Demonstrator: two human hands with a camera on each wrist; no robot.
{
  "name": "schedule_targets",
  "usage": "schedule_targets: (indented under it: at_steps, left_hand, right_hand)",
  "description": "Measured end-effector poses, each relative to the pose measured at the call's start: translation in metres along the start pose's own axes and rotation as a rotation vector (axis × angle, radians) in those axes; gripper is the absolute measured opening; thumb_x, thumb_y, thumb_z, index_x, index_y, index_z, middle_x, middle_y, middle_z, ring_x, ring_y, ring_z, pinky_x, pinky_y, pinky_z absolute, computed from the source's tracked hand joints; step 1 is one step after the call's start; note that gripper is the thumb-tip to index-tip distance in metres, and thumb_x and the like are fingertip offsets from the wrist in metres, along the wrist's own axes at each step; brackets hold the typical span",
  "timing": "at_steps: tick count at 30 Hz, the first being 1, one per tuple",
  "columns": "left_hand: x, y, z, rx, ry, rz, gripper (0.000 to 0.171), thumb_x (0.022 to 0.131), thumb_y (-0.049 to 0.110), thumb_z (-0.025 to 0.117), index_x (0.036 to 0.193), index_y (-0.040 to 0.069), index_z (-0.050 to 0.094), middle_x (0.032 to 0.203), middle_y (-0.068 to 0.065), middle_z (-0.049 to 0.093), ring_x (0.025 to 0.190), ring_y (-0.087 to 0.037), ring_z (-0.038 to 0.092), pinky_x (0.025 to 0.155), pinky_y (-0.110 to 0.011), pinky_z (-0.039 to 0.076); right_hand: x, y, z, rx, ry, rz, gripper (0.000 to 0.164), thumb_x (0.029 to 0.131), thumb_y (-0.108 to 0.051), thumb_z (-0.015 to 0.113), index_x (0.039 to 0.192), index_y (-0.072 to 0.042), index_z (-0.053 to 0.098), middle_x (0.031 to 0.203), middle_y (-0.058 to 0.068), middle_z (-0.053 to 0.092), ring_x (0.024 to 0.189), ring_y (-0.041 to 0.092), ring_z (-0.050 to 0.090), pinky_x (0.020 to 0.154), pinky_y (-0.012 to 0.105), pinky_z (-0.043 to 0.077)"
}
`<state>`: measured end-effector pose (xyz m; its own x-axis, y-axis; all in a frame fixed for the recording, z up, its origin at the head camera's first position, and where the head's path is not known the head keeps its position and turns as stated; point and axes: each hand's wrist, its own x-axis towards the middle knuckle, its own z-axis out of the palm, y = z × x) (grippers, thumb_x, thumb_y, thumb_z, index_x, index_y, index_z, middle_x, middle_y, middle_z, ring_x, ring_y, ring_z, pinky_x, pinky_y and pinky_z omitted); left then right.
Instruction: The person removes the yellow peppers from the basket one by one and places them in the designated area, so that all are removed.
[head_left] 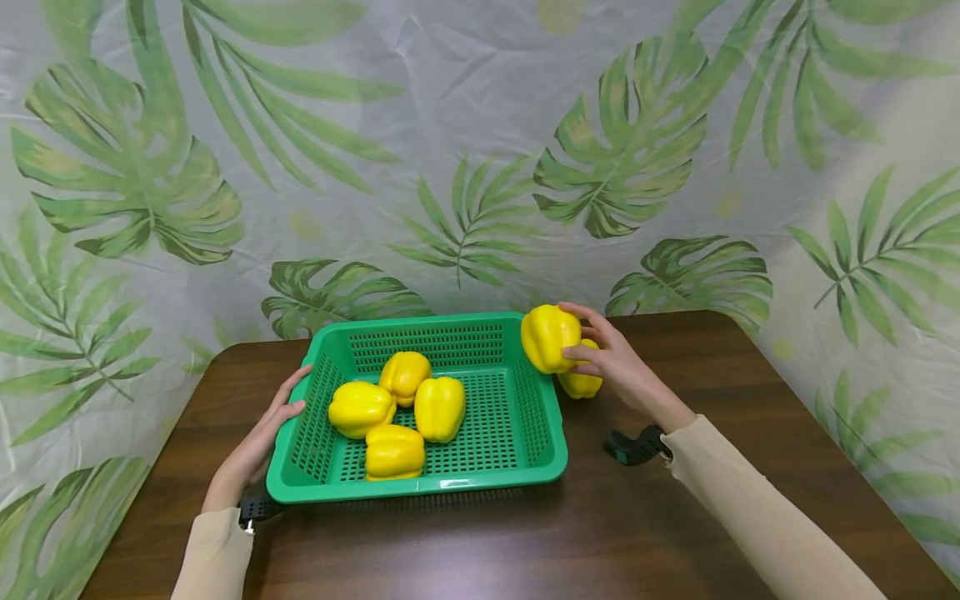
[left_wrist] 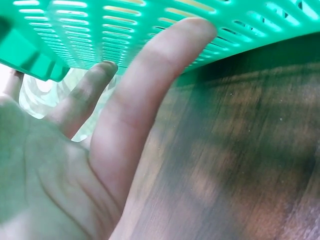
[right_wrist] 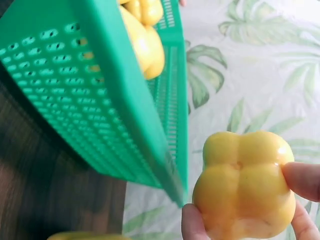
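A green plastic basket with slotted walls stands on the table, several yellow bell peppers lying in its left and middle part. My left hand rests against the basket's left side; in the left wrist view its straight thumb touches the slotted wall. At the right rim, my right hand holds another yellow bell pepper above the table. The right wrist view shows this held pepper between thumb and fingers, its lobed end facing the camera. One more yellow pepper sits on the table behind it, partly hidden.
The dark wooden table extends around the basket on all sides. Behind it hangs a pale cloth printed with green leaves. Each wrist carries a black strap device.
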<state>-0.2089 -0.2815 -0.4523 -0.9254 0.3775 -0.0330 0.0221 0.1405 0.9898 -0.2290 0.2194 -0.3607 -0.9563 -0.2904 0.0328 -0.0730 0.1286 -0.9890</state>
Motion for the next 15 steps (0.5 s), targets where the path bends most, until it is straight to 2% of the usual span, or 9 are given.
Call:
schedule_targets:
  at_steps: [15]
  left_hand:
    - [0.000,0.000,0.000,-0.001,-0.003,0.010,0.056,0.105,0.031,0.027,0.154,0.032,-0.001,0.154,-0.019,-0.009,0.120,-0.042,0.039,0.084,-0.045,0.048]
  right_hand:
    - [-0.014,0.019,-0.035,-0.066,0.093,-0.011,0.062,0.098,-0.012,0.054,0.152,-0.016,0.024,0.144,0.022,0.027,0.118,0.030,0.042,0.087,0.038,0.049]
